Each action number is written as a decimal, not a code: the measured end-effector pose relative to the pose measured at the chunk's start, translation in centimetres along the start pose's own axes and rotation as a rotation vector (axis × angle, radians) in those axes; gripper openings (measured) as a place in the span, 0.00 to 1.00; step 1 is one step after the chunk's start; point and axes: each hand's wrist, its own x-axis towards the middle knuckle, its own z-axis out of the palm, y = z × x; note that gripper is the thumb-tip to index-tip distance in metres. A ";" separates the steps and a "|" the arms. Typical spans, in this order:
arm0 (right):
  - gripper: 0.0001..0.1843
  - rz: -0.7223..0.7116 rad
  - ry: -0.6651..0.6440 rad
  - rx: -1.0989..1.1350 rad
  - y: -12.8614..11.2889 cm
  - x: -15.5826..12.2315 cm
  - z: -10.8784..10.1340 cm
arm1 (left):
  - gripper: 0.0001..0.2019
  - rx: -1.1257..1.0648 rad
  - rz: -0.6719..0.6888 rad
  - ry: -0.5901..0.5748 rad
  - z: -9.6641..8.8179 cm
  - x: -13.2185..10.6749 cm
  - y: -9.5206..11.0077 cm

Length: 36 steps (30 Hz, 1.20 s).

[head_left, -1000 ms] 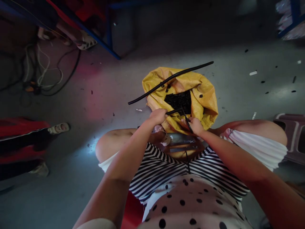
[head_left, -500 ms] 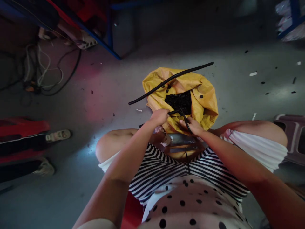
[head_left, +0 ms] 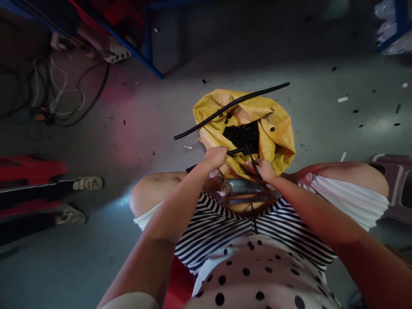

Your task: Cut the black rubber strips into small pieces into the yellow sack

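My left hand [head_left: 216, 156] is closed around a black rubber tube [head_left: 236, 151]. The tube's free end points right over the sack's mouth, and its other end shows past my left wrist. In my right hand [head_left: 264, 169] I grip dark scissors [head_left: 255, 166], their blades up against or very near the tube's end; I cannot tell whether they touch. Below both hands sits a yellow woven sack [head_left: 283, 137] with its rim rolled down. Many short black cut pieces [head_left: 241, 135] fill its mouth. Across the sack's far rim lies a long black tube [head_left: 236, 102].
Small dark and white scraps [head_left: 343, 99] dot the grey floor. Cables [head_left: 58, 92] lie at the upper left near a blue metal frame [head_left: 151, 64]. Another person's sandalled foot [head_left: 90, 183] is at left. A purplish plastic stool [head_left: 391, 184] stands at right.
My right hand and the scissors have shifted slightly right. A small black piece now shows on the floor beyond the sack. The other person's feet at left have moved right.
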 end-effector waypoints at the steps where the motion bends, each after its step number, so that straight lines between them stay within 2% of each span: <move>1: 0.33 -0.003 0.001 0.010 0.1 0.0 0.0 | 0.14 0.001 -0.010 0.007 0.0 0.0 -0.1; 6: 0.34 -0.006 -0.096 0.023 0.1 -0.1 0.0 | 0.14 -0.018 -0.044 0.062 -0.5 0.0 -0.3; 10: 0.34 -0.006 -0.140 -0.019 -0.4 -0.3 -0.1 | 0.14 -0.060 0.040 0.051 -0.6 -0.2 0.3; 15: 0.34 -0.025 -0.115 -0.069 -0.7 -0.2 -0.1 | 0.14 -0.079 0.080 0.013 -0.4 -0.2 0.7; 24: 0.32 -0.019 -0.027 -0.099 -0.5 -0.4 0.1 | 0.14 -0.010 0.001 -0.077 0.0 0.2 -0.1; 28: 0.32 0.018 -0.018 -0.071 -0.4 -0.5 -0.1 | 0.13 0.017 -0.029 -0.055 0.3 0.4 -0.4; 32: 0.34 0.007 -0.045 -0.047 -0.2 -0.4 0.0 | 0.14 0.003 -0.086 0.022 0.0 0.4 -0.5; 36: 0.34 -0.015 -0.130 -0.054 -0.2 -0.4 0.0 | 0.14 -0.037 -0.038 0.049 -0.6 0.0 0.1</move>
